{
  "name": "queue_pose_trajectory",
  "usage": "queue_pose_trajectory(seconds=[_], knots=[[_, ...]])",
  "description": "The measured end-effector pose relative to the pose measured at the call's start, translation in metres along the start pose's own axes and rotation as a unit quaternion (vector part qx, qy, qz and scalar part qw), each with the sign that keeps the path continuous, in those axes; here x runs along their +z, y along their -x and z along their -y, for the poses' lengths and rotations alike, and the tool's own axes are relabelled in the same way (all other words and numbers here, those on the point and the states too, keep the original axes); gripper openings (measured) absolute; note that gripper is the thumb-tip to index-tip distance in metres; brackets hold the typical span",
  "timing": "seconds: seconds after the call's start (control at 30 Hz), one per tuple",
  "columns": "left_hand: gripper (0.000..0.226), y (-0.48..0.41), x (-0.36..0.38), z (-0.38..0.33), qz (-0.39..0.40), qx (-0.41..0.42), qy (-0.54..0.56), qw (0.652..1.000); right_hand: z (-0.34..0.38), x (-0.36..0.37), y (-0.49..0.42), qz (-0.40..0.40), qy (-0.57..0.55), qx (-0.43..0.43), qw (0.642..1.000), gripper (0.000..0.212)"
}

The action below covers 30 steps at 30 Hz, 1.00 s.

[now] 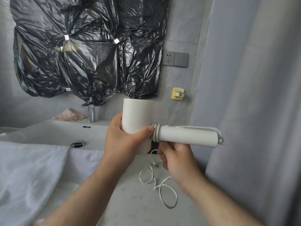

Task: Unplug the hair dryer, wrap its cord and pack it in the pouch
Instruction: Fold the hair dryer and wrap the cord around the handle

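Above the grey counter (130,201), near the right wall, the white hair dryer (138,118) is held in mid-air with its handle pointing right. The left hand (120,141) grips the barrel, thumb pressed beside the handle joint. Three turns of cord (167,198) sit wound at that joint. The right hand (175,160), beneath the handle, has its fingers curled round the cord. The plug (154,164) hangs free beside it, and loose loops lie on the counter. The wall socket (168,58) is further back, and a white towel (32,168) lies to the left.

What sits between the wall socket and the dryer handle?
A yellow wall hook, below the socket and above the dryer handle; head view.
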<state>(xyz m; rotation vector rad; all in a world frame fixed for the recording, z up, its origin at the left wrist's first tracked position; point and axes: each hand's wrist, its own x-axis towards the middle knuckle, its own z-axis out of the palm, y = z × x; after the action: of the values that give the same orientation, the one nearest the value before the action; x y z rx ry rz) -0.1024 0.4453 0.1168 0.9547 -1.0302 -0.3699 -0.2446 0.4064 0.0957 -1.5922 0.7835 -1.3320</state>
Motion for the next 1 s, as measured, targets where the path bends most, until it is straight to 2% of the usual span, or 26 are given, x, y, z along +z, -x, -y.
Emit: queue_pose_trajectory(seconds=[0.1,0.2,0.3,0.4,0.67,1.0], knots=[[0.068,0.001,0.002,-0.001,-0.031,0.013,-0.019,0.999,0.005,0.002,0.004,0.026,0.04,-0.02,0.999,0.021],[0.069,-0.001,0.002,-0.005,-0.063,0.039,-0.08,0.994,0.012,0.002,0.009,0.088,0.126,-0.024,0.988,0.015],[0.067,-0.005,0.002,-0.011,-0.088,0.053,-0.132,0.986,0.024,-0.004,0.009,0.138,0.229,-0.052,0.962,0.024],[0.06,-0.005,-0.002,-0.014,-0.08,0.072,-0.195,0.975,0.041,-0.012,0.005,0.161,0.299,-0.084,0.937,0.026],[0.065,-0.003,-0.013,-0.016,-0.009,0.076,-0.23,0.97,0.07,-0.033,-0.013,0.128,0.411,-0.128,0.893,0.019],[0.062,-0.002,-0.011,-0.027,0.062,0.076,-0.277,0.956,0.074,-0.033,-0.023,0.111,0.412,-0.147,0.893,0.014]])
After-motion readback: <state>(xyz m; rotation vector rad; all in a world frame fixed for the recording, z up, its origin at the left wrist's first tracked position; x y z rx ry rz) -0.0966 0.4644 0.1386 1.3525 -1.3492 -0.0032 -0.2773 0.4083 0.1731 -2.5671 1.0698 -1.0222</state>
